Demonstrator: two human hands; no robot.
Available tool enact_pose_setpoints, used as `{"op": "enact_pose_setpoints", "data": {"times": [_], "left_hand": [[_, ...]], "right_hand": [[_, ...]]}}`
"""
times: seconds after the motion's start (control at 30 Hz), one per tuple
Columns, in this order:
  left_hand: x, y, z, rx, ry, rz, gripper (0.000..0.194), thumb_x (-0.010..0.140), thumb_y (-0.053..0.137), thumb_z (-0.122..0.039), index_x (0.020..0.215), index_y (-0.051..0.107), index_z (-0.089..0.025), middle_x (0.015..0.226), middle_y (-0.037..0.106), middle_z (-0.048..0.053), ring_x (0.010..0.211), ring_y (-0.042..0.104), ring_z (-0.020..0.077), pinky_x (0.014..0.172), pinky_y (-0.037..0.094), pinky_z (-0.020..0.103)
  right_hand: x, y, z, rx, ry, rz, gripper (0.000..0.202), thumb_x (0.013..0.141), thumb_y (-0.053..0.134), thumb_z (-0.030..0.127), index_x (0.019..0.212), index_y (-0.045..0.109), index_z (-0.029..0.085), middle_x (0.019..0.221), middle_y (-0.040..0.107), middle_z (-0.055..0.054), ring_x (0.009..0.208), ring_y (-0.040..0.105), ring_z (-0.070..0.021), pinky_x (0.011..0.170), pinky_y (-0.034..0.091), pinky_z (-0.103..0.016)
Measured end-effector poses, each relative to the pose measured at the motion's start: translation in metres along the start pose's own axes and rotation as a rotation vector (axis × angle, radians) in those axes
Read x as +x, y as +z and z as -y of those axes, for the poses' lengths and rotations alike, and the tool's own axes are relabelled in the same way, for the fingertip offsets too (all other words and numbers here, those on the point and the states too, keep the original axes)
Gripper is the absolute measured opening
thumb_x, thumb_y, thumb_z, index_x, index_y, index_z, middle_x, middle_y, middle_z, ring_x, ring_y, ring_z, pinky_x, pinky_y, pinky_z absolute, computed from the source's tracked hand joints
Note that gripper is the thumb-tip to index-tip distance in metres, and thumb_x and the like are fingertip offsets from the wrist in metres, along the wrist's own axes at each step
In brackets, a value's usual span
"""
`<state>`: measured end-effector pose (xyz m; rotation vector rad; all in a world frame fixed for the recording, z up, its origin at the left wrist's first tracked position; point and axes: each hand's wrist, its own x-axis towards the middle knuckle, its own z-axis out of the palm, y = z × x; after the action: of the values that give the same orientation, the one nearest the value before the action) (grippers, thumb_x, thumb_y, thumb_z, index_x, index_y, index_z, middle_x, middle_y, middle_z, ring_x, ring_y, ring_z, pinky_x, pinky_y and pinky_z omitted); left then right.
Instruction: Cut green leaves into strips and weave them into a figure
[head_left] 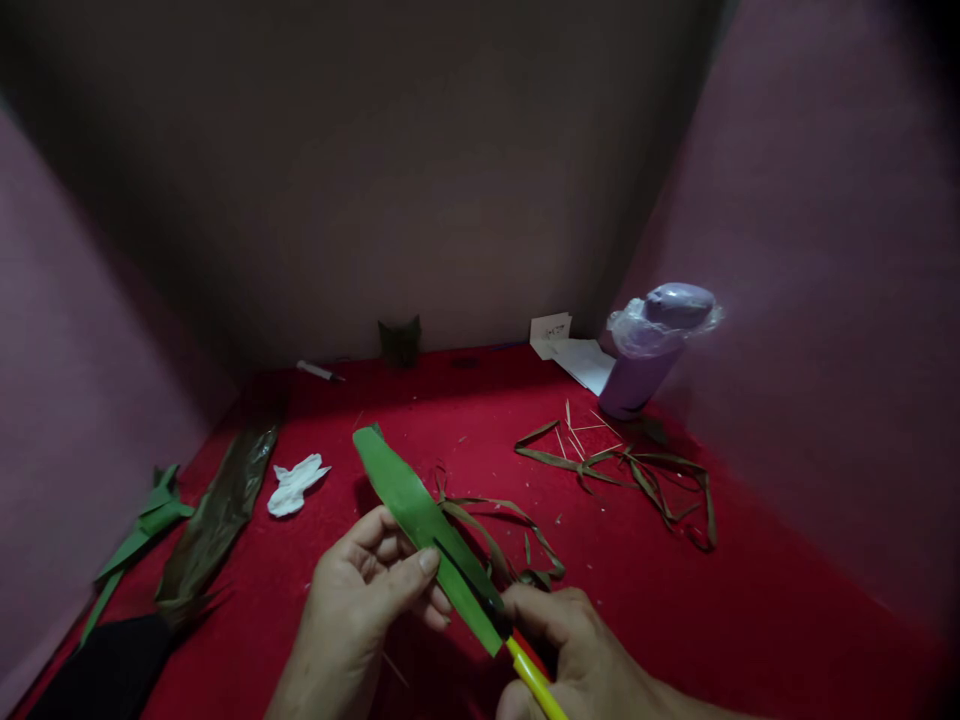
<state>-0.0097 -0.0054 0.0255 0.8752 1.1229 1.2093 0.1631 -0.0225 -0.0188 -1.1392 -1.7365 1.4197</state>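
A long green leaf strip (401, 492) slants across the middle, pinched between the thumb and fingers of my left hand (367, 590). My right hand (577, 650) grips scissors (534, 680) by their yellow and red handle. Their dark blades lie along the lower part of the strip, and a slit runs up the leaf beside them. My right fingers hide part of the handle and the blade pivot. Brown dried leaf strips (517, 515) lie just behind my hands on the red surface.
Thin sticks (574, 440) and more dried strips (675, 460) lie on the right. A purple tumbler (637, 385) wrapped in plastic stands near white paper (585, 362). Crumpled tissue (296, 485), a brown leaf (225, 510), a folded green leaf (146, 525) and a syringe (316, 371) lie left.
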Motion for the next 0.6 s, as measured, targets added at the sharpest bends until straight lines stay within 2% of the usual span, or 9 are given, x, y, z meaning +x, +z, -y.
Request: {"op": "enact_pose_setpoints", "data": {"times": [0.1, 0.2, 0.33, 0.5, 0.6], "left_hand": [[0.0004, 0.0001, -0.0001, -0.005, -0.002, 0.009, 0.015, 0.065, 0.07, -0.019, 0.078, 0.064, -0.014, 0.058, 0.065, 0.002, 0.042, 0.058, 0.0129, 0.039, 0.048, 0.023], [0.0008, 0.0006, 0.0008, -0.002, -0.018, 0.021, 0.015, 0.064, 0.071, -0.018, 0.076, 0.064, -0.014, 0.056, 0.064, 0.002, 0.041, 0.058, 0.013, 0.039, 0.047, 0.023], [0.0003, 0.0015, 0.0022, 0.002, -0.045, 0.02, 0.016, 0.062, 0.072, -0.018, 0.074, 0.064, -0.014, 0.054, 0.063, 0.001, 0.041, 0.058, 0.0136, 0.039, 0.048, 0.023], [-0.0022, 0.0029, 0.0013, -0.002, -0.042, 0.02, 0.017, 0.062, 0.072, -0.019, 0.075, 0.063, -0.014, 0.055, 0.062, 0.001, 0.042, 0.057, 0.0125, 0.039, 0.047, 0.022], [-0.002, 0.0026, 0.002, -0.008, -0.056, 0.036, 0.018, 0.062, 0.073, -0.019, 0.076, 0.063, -0.014, 0.054, 0.062, 0.001, 0.041, 0.057, 0.0124, 0.039, 0.046, 0.022]], "right_hand": [[0.0, -0.0009, 0.0058, 0.095, 0.009, 0.029, 0.031, 0.055, 0.073, 0.03, 0.08, 0.065, 0.014, 0.062, 0.05, 0.004, 0.055, 0.04, -0.0101, 0.053, 0.038, -0.021], [0.0, -0.0013, 0.0079, 0.172, -0.012, 0.056, 0.036, 0.056, 0.073, 0.024, 0.091, 0.066, 0.016, 0.065, 0.053, 0.003, 0.06, 0.046, -0.012, 0.063, 0.044, -0.023], [0.0002, -0.002, 0.0068, 0.16, -0.05, 0.078, 0.046, 0.055, 0.072, 0.014, 0.1, 0.066, 0.019, 0.074, 0.059, 0.002, 0.069, 0.053, -0.015, 0.072, 0.046, -0.024], [0.0002, -0.0002, 0.005, 0.135, -0.103, 0.046, 0.043, 0.061, 0.071, 0.036, 0.1, 0.065, 0.017, 0.074, 0.061, -0.001, 0.066, 0.055, -0.0157, 0.074, 0.048, -0.027], [0.0007, 0.0025, 0.0017, 0.114, -0.159, 0.034, 0.042, 0.063, 0.069, 0.042, 0.097, 0.066, 0.016, 0.074, 0.061, -0.001, 0.061, 0.052, -0.0136, 0.07, 0.048, -0.026]]}}
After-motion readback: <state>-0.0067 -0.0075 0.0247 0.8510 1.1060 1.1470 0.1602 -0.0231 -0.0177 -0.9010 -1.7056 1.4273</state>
